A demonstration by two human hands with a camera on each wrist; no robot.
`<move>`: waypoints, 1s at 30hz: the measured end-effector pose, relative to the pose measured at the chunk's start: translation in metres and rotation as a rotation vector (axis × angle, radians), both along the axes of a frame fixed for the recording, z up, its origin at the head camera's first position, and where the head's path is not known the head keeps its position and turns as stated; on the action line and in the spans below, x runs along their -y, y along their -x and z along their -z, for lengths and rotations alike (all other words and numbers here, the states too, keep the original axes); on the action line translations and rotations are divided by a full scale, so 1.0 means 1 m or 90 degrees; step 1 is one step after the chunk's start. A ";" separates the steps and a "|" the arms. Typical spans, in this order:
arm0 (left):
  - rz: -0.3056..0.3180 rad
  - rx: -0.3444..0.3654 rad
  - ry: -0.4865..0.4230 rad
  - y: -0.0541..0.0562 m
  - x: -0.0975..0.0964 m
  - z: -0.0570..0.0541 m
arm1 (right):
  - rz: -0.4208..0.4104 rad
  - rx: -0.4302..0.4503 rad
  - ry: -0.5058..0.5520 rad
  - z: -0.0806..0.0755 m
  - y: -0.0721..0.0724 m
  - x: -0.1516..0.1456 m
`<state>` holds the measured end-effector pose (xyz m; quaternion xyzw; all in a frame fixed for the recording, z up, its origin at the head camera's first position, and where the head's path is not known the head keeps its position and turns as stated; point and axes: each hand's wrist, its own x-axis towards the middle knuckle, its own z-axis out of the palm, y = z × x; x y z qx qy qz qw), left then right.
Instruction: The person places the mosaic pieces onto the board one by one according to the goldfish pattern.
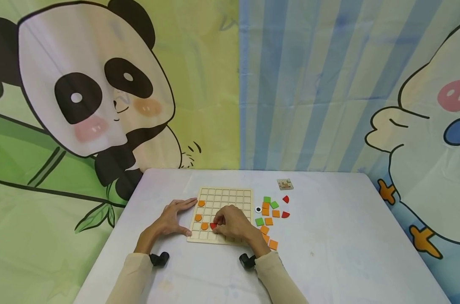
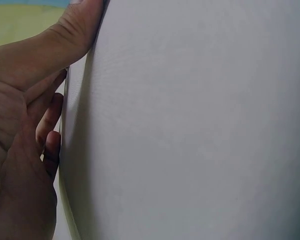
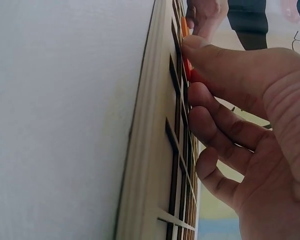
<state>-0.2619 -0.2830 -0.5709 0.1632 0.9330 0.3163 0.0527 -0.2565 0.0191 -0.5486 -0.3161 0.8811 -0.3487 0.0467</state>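
Note:
A wooden grid board (image 1: 225, 193) lies on the table, with three round orange pieces (image 1: 201, 203) in cells at its left side. My left hand (image 1: 171, 218) is spread along the board's left edge, thumb at the near corner and fingertips farther up. Over the lower middle of the board, my right hand (image 1: 233, 221) pinches a red quarter-circle piece (image 1: 213, 226) between thumb and index finger, just right of the nearest orange round. In the right wrist view, the red piece (image 3: 187, 65) shows at the thumb tip, down at the grid, while the other fingers are bent.
Right of the board lie several orange squares (image 1: 276, 213), several green squares (image 1: 259, 221), two loose red quarter-circle pieces (image 1: 285, 215) and a black-and-white round piece (image 1: 258, 210). A small patterned card (image 1: 285, 184) is farther back on the white table (image 1: 328, 245).

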 end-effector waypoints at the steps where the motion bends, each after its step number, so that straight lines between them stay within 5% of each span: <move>1: 0.001 -0.001 0.000 0.001 0.000 0.000 | 0.000 0.002 0.000 0.000 0.000 0.000; 19: -0.002 -0.001 0.006 0.003 -0.002 0.001 | -0.018 0.036 0.015 -0.017 0.000 -0.024; 30: -0.005 0.000 0.001 0.001 0.000 0.001 | 0.111 -0.002 0.030 -0.015 0.014 -0.079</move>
